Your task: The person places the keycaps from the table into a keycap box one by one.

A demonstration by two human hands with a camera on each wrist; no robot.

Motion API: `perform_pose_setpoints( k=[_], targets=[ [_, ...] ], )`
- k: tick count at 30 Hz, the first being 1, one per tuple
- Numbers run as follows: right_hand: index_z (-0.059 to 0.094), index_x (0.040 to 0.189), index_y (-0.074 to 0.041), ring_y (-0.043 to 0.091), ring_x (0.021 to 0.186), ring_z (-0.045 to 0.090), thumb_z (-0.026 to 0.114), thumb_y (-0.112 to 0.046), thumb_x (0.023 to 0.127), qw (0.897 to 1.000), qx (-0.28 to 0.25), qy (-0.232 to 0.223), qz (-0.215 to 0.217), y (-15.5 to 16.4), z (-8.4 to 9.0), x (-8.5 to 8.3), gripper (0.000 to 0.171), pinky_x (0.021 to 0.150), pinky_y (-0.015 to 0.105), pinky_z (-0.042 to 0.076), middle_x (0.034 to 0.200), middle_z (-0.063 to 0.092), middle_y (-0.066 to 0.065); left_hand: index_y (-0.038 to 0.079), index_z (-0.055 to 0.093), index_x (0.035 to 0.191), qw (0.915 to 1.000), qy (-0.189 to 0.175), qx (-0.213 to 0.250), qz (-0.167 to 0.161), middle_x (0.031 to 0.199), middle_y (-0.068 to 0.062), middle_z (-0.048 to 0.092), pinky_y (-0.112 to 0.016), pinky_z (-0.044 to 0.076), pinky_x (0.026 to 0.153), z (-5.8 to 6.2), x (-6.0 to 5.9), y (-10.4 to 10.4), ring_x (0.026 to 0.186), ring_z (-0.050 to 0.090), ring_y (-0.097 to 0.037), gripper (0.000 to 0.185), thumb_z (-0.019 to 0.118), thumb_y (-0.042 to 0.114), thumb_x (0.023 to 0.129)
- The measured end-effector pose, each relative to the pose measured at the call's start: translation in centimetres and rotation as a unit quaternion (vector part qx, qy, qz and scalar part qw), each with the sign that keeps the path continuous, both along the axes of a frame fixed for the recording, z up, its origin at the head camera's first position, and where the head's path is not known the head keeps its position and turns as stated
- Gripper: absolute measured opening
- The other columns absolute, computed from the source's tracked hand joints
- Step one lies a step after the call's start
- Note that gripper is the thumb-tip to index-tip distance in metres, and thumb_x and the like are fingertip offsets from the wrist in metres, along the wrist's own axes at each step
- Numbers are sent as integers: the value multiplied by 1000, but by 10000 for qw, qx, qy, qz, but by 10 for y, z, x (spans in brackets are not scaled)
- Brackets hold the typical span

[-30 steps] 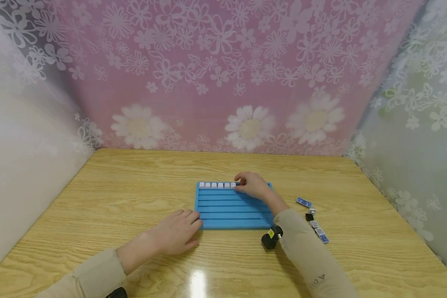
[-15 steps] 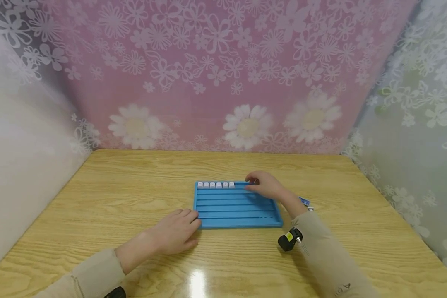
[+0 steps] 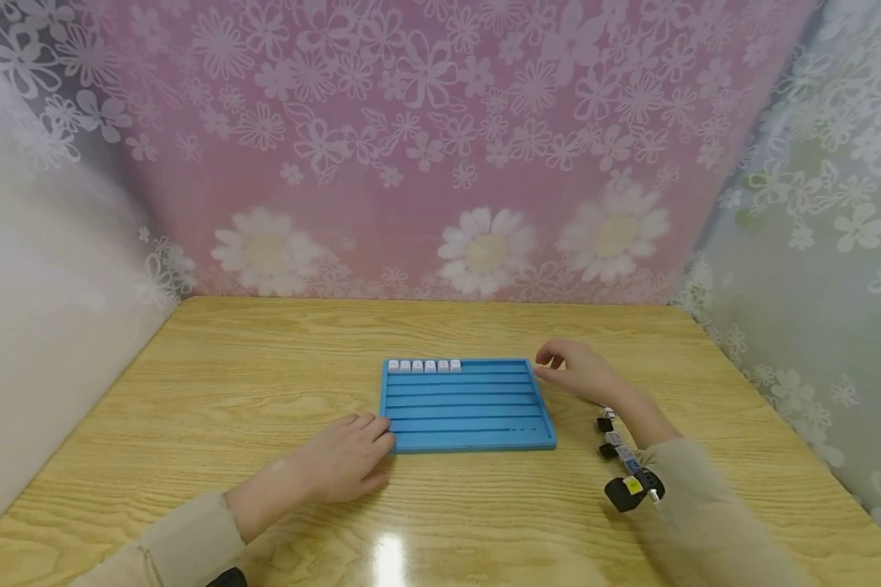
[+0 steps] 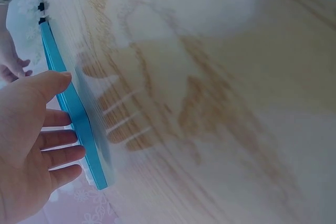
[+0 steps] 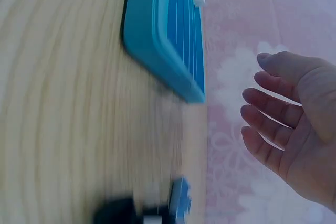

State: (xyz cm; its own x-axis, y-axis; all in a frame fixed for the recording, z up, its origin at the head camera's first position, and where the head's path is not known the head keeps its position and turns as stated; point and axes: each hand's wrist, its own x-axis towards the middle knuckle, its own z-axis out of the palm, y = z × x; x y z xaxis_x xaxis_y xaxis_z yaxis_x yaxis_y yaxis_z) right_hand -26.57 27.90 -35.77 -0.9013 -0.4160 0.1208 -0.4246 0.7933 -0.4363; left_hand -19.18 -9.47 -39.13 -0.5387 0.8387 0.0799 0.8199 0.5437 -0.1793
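Blue grooved tray (image 3: 467, 408) lies flat, white keycaps (image 3: 423, 366) lining its far row.

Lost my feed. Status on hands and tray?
Left hand flat against blue tray corner. Right hand open, empty, beside tray. Six keycaps in top row. Nothing blocking.

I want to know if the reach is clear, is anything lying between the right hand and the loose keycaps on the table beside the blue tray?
Nothing visible does. The right hand hovers just right of the blue tray; the loose keycaps lie on bare table beside its wrist.
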Motion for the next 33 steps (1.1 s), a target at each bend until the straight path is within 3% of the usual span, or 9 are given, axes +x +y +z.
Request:
perform_pose_setpoints(
  k=[14,24,33],
  targets=[
    [60,106,4,27,87,53,65,-10,86,9997,202,86,-142,50,1,19,25,74,42,46,101,59,15,10,55,100,10000,24,68,-15,102,-3,51,-34,45,83,0,2,-1,95,50,-18,31,57,39,89],
    [61,101,1,15,75,51,62,-14,89,9987,470,-114,-138,75,-3,29,19,62,33,45,89,59,3,10,55,101,10000,-4,13,-2,102,-2,51,-33,45,83,1,2,-1,94,49,-18,31,56,39,90],
    [64,99,-3,14,74,53,60,-12,89,9968,583,-495,-230,88,-11,31,14,62,33,46,85,59,-1,10,55,102,10000,18,37,-20,102,-3,51,-33,45,83,1,2,0,95,49,-18,32,57,39,90]
  ],
)
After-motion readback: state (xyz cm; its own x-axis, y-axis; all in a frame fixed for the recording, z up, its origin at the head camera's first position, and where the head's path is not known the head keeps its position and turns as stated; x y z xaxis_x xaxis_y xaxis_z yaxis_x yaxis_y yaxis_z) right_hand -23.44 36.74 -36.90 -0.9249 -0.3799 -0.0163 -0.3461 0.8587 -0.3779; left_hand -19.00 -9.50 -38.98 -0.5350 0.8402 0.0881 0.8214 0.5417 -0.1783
